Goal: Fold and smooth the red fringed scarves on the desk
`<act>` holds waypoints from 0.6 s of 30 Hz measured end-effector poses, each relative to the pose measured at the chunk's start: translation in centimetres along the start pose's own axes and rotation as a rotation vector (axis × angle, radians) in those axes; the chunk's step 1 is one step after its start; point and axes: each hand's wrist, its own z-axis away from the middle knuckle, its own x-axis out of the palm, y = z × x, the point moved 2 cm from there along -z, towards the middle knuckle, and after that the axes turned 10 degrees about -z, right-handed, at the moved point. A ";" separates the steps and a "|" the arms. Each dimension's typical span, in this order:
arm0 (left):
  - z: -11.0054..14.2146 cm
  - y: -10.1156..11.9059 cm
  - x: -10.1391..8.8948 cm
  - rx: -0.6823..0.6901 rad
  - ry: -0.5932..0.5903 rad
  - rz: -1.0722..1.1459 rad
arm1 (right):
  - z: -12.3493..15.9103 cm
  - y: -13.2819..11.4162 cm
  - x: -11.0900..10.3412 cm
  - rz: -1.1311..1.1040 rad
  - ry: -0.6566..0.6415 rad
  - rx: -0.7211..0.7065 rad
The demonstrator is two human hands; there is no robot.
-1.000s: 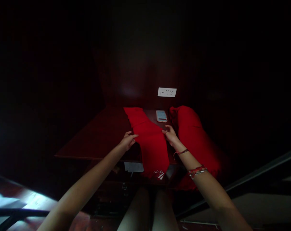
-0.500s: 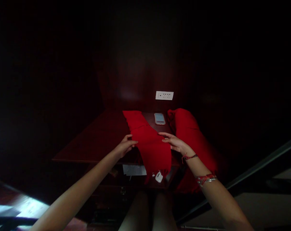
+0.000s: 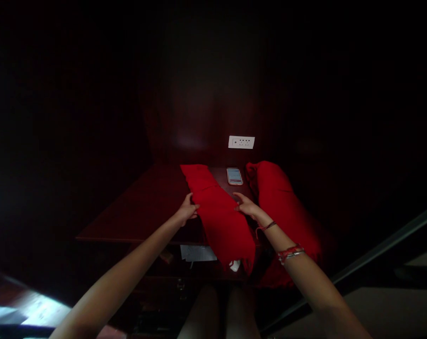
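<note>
A long red fringed scarf (image 3: 220, 216) lies across the dark wooden desk (image 3: 128, 212), its fringed near end hanging over the front edge. My left hand (image 3: 187, 209) grips the scarf's left edge, thumb on top and the other fingers partly hidden. On the opposite edge is my right hand (image 3: 247, 206), thumb against the cloth and index finger stretched forward; its lower fingers are tucked out of sight. A second, bulkier red cloth (image 3: 280, 197) is draped at the desk's right side, beside my right forearm.
At the back of the desk lies a phone (image 3: 234, 176) with its screen lit. A white socket plate (image 3: 241, 142) is on the wall behind. Below the desktop are papers (image 3: 198, 253) and a small white object (image 3: 235, 266), partly covered by the fringe.
The scarf's near end has shifted right and down, covering more of the small white object. My right hand has moved slightly left and my left hand slightly forward along the edge.
</note>
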 end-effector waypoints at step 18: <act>-6.7 -0.5 -0.8 0.055 0.173 -0.171 | -6.7 -1.0 0.2 0.409 0.287 -0.056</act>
